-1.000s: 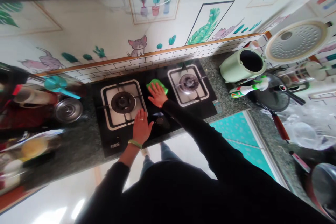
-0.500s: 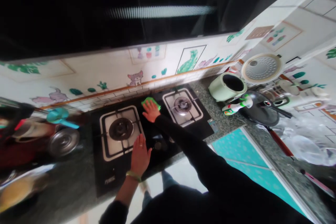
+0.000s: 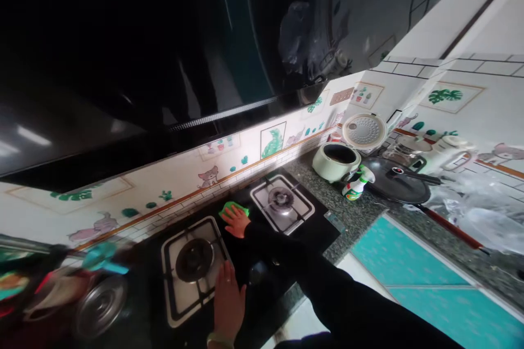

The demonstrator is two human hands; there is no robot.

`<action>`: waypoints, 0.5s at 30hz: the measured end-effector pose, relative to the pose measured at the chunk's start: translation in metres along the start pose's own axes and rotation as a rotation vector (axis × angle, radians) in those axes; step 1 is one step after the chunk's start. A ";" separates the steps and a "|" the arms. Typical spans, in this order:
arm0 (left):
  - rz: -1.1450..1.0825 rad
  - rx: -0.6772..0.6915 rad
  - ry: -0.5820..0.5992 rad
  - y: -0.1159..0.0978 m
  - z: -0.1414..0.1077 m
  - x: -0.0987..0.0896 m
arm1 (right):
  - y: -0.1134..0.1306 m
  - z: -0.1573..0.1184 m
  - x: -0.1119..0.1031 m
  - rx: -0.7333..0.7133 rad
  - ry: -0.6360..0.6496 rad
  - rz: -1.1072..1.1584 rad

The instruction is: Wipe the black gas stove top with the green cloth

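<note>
My right hand (image 3: 237, 221) presses a green cloth (image 3: 233, 208) onto the black glass of the gas stove (image 3: 241, 256), at the back between the two burners. Its fingers lie over the cloth, whose edges show past them. My left hand (image 3: 229, 300) is flat with fingers stretched out, beside the right edge of the left burner grate (image 3: 194, 262). It holds nothing, and a ring shows on one finger. To the right of my right hand is the right burner (image 3: 281, 200) with its grate.
A black range hood (image 3: 164, 65) hangs low above the stove. On the right counter stand an open rice cooker (image 3: 336, 161), a spray bottle (image 3: 358, 183), a dark wok (image 3: 399, 180) and plastic bags (image 3: 487, 218). At left are a metal lid (image 3: 101, 305) and a blue ladle-like scoop (image 3: 100, 256).
The head view has tilted up and shifted right, so more of the hood shows. Both hands stay in nearly the same spots on the stove, the right still on the cloth.
</note>
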State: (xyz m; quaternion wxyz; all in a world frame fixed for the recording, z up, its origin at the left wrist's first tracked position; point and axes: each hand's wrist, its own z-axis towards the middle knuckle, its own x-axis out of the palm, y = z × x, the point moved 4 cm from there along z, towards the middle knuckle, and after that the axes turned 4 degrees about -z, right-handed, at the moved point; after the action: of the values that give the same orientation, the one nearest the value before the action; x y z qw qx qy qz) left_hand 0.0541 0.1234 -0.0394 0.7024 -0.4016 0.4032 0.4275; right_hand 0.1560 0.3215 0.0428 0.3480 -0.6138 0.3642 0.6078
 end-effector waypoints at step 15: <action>-0.064 -0.019 0.196 -0.012 0.008 -0.030 | -0.031 0.028 -0.007 0.015 0.064 -0.048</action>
State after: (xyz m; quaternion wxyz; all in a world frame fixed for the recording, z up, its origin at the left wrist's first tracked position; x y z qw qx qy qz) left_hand 0.0580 0.1189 -0.0065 0.6691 -0.4608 0.4528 0.3673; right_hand 0.1689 0.3614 0.0488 0.3552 -0.6391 0.3647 0.5765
